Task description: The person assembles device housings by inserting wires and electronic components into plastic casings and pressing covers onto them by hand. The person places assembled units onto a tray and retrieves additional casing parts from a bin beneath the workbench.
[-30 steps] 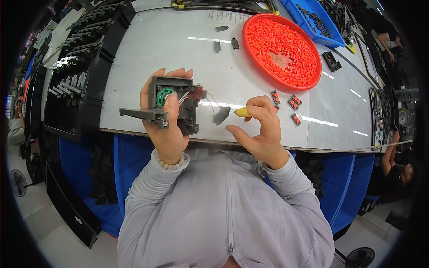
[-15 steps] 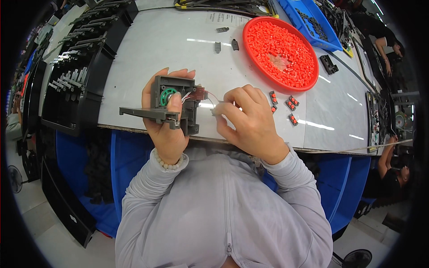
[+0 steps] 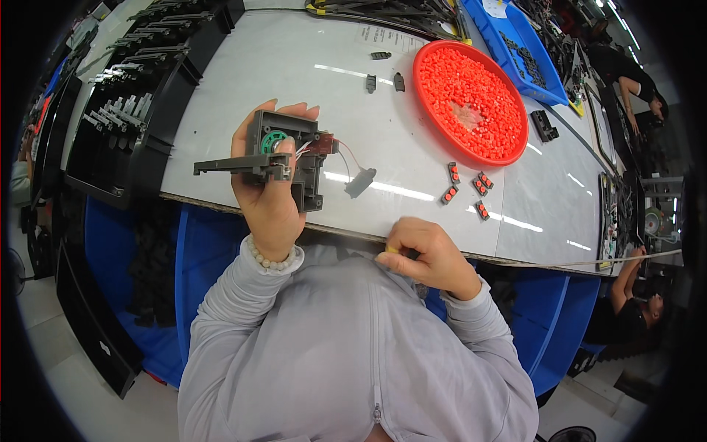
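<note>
My left hand (image 3: pixel 266 210) is closed around a dark grey plastic housing (image 3: pixel 309 197), its thumb pressed across the open side. Inside the housing sits a round green-rimmed part (image 3: pixel 272 141) like a small speaker. A long grey arm (image 3: pixel 230 166) sticks out leftward. Thin wires run to a small red circuit board (image 3: pixel 324 144) on the housing's right, and from there to a small dark grey piece (image 3: pixel 361 182) hanging over the table. Down by the table's front edge, my right hand (image 3: pixel 433 258) pinches a small yellow piece (image 3: pixel 392 250), mostly hidden by the fingers.
A round red tray (image 3: pixel 423 110) full of small red pieces lies at the far right; several grey parts with red buttons (image 3: pixel 482 184) sit below it. Behind is a blue bin (image 3: pixel 549 94). A black rack (image 3: pixel 158 125) stands left. Other people work at right.
My right hand has let go of the small grey piece on the wires and moved down to the table edge, where it now pinches something yellow. My left hand still holds the housing.
</note>
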Demonstrator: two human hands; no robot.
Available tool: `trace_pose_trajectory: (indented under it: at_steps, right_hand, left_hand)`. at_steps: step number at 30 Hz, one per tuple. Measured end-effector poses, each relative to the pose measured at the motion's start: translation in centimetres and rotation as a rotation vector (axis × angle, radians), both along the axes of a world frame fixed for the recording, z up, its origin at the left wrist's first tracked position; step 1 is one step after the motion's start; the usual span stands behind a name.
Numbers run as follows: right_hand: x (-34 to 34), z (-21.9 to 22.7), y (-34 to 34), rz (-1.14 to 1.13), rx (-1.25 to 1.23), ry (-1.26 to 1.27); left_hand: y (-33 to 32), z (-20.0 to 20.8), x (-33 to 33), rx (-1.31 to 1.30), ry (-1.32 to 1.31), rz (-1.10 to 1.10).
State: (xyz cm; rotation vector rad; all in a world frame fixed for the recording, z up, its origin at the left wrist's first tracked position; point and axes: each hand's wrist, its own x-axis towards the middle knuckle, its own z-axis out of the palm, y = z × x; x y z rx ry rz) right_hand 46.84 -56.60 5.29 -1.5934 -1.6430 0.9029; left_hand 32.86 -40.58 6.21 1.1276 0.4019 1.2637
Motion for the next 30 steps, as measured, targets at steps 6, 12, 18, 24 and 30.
trace_pose_trajectory:
  at_steps: [6, 12, 18, 24, 30]
  right_hand:
    - [-0.8, 0.3, 2.7, -0.44, 0.327, 0.144]
    - [-1.9, 1.3, 5.5, -0.364, 0.539, 0.009]
    - [-1.9, 0.6, 6.4, -0.345, 0.439, 0.144]
    - [-1.6, 0.6, 6.3, -0.345, 0.442, 0.096]
    - [-1.5, 1.1, 6.0, -0.381, 0.326, 0.228]
  left_hand:
    - [-0.3, 0.2, 0.1, 0.016, 0.021, 0.039]
    - [-0.8, 0.4, 0.2, 0.048, 0.021, 0.027]
    - [-1.0, 0.4, 0.1, 0.06, 0.03, 0.019]
    - [-1.0, 0.3, 0.1, 0.055, 0.029, -0.002]
    - [-0.7, 0.0, 0.2, 0.047, -0.048, -0.011]
